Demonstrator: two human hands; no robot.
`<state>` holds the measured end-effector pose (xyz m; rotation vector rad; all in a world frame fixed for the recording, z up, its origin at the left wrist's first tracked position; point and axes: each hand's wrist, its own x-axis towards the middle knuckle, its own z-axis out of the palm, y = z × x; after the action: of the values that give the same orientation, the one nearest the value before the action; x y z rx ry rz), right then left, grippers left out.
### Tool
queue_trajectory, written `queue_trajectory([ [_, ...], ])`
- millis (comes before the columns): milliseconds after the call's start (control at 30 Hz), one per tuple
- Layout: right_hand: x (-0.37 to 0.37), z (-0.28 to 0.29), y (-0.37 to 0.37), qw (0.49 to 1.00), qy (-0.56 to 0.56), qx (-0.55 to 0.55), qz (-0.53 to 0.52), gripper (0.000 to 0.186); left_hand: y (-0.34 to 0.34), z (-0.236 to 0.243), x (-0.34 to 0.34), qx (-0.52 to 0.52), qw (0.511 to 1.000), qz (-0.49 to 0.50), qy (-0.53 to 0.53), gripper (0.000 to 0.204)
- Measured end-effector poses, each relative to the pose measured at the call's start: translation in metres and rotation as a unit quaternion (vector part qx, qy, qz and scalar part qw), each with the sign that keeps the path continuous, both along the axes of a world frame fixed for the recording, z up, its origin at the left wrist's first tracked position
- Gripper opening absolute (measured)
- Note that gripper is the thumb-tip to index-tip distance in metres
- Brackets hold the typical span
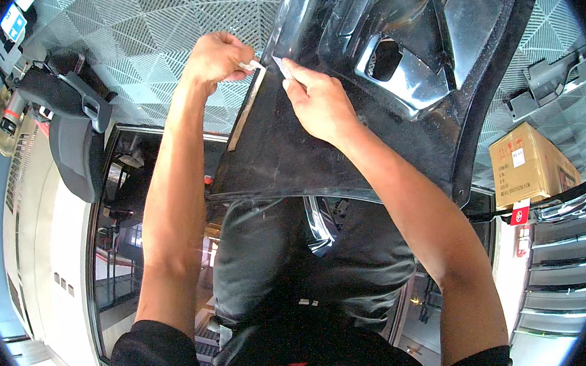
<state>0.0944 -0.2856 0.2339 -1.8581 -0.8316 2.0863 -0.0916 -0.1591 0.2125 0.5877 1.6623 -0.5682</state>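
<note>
Above the lap, a black panel lies under both hands: left hand pinches a white tab, right hand grips film. Cardboard box sits right.

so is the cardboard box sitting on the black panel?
No. The cardboard box sits on the floor to the right, apart from the black panel.

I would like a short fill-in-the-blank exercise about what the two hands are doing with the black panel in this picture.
1. Both hands work on a large glossy panel whose colour is ____.
2. The left hand pinches a small ____ tab at the end of a strip.
3. The right hand rests on the ____.
4. At the right stands a cardboard box of ____ colour.

Missing words: black; white; panel; brown
</note>
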Motion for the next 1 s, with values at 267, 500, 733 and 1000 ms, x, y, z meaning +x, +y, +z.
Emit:
queue_trajectory([
  [267,0.000,0.000,0.002,0.998,0.014,-0.021,0.065,0.042,-0.006,0.011,0.004,0.012,0.983,-0.178,-0.051,0.025],
  [500,0.001,-0.002,0.001,0.994,-0.003,-0.012,0.108,0.042,-0.008,0.018,0.008,0.026,0.989,-0.145,-0.009,0.026],
  [733,-0.003,0.004,0.013,0.988,-0.018,-0.019,0.155,0.041,-0.015,0.017,0.004,0.018,0.997,-0.073,-0.022,0.022],
  [1000,-0.005,0.002,0.015,0.983,-0.024,0.009,0.184,0.042,-0.013,0.018,0.004,0.035,0.999,-0.002,0.013,0.014],
])
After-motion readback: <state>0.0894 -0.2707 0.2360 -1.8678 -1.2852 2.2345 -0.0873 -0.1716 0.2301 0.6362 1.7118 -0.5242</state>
